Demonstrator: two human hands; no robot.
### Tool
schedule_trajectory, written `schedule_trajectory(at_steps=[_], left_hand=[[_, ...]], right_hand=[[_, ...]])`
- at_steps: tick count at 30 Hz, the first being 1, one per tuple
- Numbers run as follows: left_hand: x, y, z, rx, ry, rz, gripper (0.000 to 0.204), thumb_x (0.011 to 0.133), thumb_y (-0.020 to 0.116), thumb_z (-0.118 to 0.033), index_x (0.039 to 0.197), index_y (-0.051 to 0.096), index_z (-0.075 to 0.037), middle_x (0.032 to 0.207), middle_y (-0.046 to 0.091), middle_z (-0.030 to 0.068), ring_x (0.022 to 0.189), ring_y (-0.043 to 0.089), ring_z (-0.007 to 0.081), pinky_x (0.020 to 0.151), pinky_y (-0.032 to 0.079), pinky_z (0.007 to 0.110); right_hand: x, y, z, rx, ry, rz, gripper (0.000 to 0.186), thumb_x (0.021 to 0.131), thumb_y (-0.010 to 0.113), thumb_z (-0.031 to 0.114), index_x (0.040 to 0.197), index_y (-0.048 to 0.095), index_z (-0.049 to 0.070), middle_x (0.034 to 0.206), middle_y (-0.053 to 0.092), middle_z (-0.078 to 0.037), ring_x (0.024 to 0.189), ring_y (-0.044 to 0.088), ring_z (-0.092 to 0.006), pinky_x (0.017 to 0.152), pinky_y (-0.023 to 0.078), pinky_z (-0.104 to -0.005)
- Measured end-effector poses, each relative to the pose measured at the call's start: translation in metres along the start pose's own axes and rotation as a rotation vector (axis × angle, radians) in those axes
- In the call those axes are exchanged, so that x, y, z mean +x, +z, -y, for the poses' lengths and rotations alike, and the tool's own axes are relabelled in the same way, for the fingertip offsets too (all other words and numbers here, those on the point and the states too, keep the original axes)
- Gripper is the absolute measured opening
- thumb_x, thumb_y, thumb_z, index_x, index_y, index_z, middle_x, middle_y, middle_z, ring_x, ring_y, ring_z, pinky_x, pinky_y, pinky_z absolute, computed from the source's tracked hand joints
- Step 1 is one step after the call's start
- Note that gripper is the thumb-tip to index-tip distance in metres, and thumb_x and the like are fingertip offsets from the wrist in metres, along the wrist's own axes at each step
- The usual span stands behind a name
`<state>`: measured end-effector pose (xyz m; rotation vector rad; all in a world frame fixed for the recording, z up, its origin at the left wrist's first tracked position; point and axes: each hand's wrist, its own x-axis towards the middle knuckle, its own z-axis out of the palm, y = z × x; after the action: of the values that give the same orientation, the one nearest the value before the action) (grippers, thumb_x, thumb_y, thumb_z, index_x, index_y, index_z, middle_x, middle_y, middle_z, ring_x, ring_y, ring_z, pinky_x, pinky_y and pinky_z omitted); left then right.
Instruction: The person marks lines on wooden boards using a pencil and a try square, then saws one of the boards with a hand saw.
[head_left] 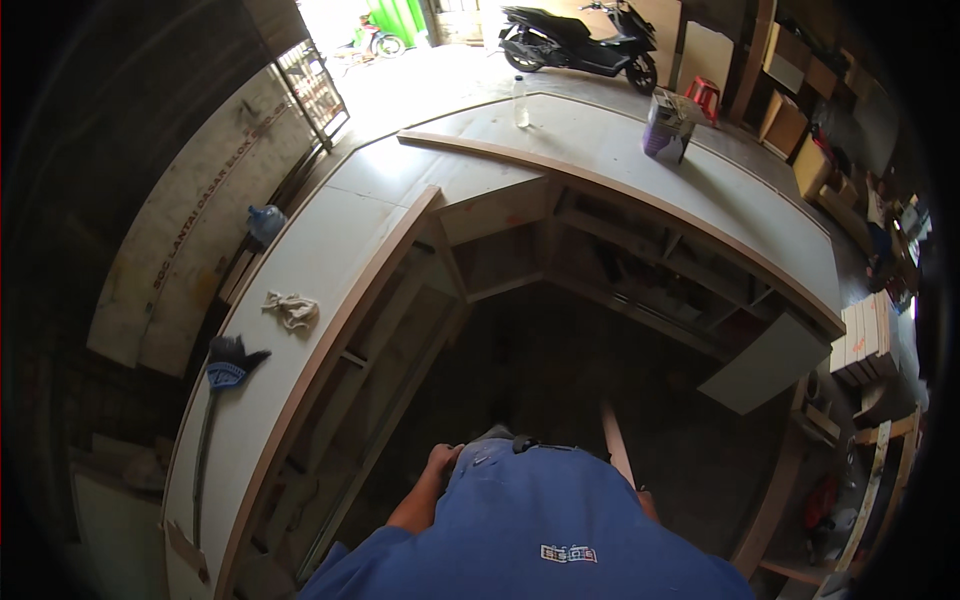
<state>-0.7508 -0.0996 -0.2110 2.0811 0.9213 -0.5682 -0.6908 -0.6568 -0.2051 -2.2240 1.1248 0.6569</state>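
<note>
At the lower middle, below my blue shirt's collar, my body fills the view. My left hand (443,458) hangs at my left side by my leg, its fingers mostly out of sight. My right hand (646,500), largely hidden by the shirt, is at the near end of a long pale wooden strip (615,440) and appears to grip it. Around me is an angled, U-like counter carcass (370,225) with white tops, wooden edging and open shelves. On its left top lie a crumpled pale cloth (292,308) and a blue broom head (228,368) with a long handle.
A bottle (520,100) and a purple-grey box (666,125) stand on the far top. A white panel (760,365) angles out at right. Beyond are a black scooter (575,40), a red stool (703,95), stacked boards (860,345) and a large leaning panel (160,250).
</note>
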Motion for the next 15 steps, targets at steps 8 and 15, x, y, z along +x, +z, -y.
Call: schedule_trajectory(at_steps=[8,15], left_hand=[[-0.033,-0.002,-0.001,-0.098,-0.087,-0.065,0.054,0.091,0.072,-0.048,0.097,0.078,0.006,0.087,0.076,0.0192,0.081,0.073,0.0272,0.073,0.055,0.041],[-0.059,0.011,0.049,0.040,-0.340,0.062,0.063,0.091,0.060,-0.061,0.104,0.079,-0.003,0.120,0.070,0.0259,0.120,0.065,0.0388,0.101,0.051,0.044]], right_hand=[[0.017,-0.002,0.013,-0.304,-0.105,0.152,0.068,0.064,0.080,0.035,0.115,0.071,-0.009,0.128,0.068,-0.025,0.119,0.066,-0.0365,0.101,0.052,-0.0449],[0.024,0.001,0.022,-0.503,-0.205,0.216,0.065,0.066,0.080,0.037,0.113,0.073,-0.007,0.125,0.070,-0.025,0.118,0.068,-0.0372,0.100,0.054,-0.0457]])
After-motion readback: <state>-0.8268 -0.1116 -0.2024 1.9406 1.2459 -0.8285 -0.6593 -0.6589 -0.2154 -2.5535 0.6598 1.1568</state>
